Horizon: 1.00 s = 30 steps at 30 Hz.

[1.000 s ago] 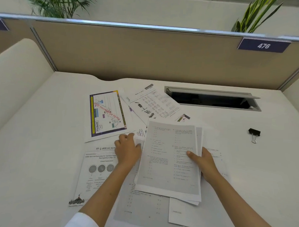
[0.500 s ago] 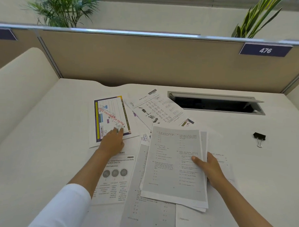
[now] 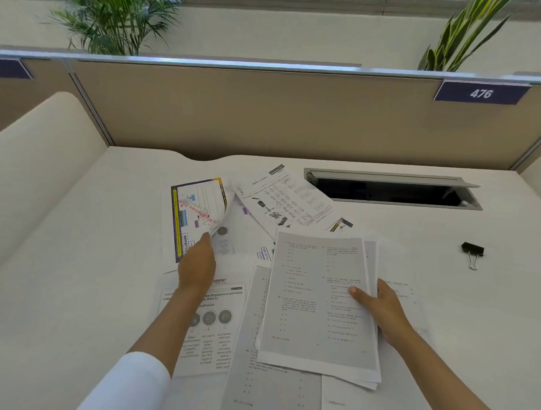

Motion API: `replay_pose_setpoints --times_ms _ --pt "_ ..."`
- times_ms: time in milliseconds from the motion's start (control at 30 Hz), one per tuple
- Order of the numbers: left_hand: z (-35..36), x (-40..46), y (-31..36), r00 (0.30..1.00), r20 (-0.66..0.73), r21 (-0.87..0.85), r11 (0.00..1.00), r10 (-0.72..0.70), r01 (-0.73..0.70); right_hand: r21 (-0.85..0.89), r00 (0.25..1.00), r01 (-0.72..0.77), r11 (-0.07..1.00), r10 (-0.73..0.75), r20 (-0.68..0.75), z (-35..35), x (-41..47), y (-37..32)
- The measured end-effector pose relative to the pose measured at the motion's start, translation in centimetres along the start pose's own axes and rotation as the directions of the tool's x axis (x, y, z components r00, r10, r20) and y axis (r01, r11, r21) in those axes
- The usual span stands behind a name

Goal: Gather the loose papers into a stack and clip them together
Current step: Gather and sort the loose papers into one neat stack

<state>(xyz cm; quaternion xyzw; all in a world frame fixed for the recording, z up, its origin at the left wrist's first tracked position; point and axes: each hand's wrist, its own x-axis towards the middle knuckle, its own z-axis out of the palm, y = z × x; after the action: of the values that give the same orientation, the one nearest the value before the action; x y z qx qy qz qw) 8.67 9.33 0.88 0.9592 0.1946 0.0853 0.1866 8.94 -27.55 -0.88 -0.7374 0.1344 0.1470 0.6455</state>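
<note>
My right hand (image 3: pixel 379 305) grips a small stack of grey printed sheets (image 3: pixel 314 299) by its right edge, thumb on top, just above the desk. My left hand (image 3: pixel 198 263) pinches the near right corner of a colourful purple-bordered sheet (image 3: pixel 194 214) and curls it up off the desk. More loose papers lie around: a worksheet with small pictures (image 3: pixel 291 199) further back, an infographic sheet (image 3: pixel 214 326) under my left forearm, and grey sheets (image 3: pixel 270 390) beneath the stack. A black binder clip (image 3: pixel 472 251) lies alone at the right.
An open cable slot (image 3: pixel 390 191) with a grey flap is set into the white desk (image 3: pixel 74 258) at the back right. A beige partition (image 3: pixel 267 111) with a "476" label walls the far edge, with curved side panels left and right.
My left hand reached further to the colourful sheet and lifted its near corner, which now curls up. My right hand kept holding the stack in place.
</note>
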Motion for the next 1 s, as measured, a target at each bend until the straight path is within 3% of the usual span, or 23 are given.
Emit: replay_pose_setpoints --times_ms 100,200,300,433,600,700,867,1000 --pt "-0.4 -0.5 0.6 0.981 -0.178 -0.174 0.984 -0.073 0.042 0.003 1.0 -0.006 1.0 0.006 -0.005 0.0 0.0 -0.1" --pt "-0.7 -0.7 1.7 0.96 -0.269 -0.23 0.973 -0.072 0.008 -0.001 1.0 -0.014 1.0 0.014 -0.007 0.0 0.0 0.0" --pt "-0.6 -1.3 3.1 0.959 -0.275 -0.193 0.973 0.074 -0.13 -0.006 1.0 -0.009 1.0 0.008 -0.008 0.0 -0.2 -0.1" --pt "0.3 -3.1 5.0 0.927 -0.175 -0.087 0.933 0.331 -0.35 -0.012 1.0 -0.012 1.0 0.011 -0.006 0.0 -0.2 -0.2" --pt "2.3 -6.7 7.7 0.718 -0.117 0.052 0.726 0.686 -0.686 -0.036 1.0 -0.019 0.999 0.019 -0.004 0.0 -0.1 -0.2" --pt "3.7 -9.0 9.2 0.667 -0.042 -0.001 0.668 0.743 -0.744 -0.062 1.0 -0.018 0.998 0.016 -0.025 0.2 -0.2 -0.4" --pt "4.8 -12.6 10.6 0.484 0.105 -0.148 0.495 0.869 -0.856 -0.052 0.993 -0.079 0.996 0.074 -0.088 0.5 -0.3 -1.0" --pt "4.8 -13.9 10.6 0.44 0.185 -0.271 0.476 0.879 -0.837 -0.026 0.996 -0.062 0.998 0.06 -0.067 0.4 -0.5 -1.1"
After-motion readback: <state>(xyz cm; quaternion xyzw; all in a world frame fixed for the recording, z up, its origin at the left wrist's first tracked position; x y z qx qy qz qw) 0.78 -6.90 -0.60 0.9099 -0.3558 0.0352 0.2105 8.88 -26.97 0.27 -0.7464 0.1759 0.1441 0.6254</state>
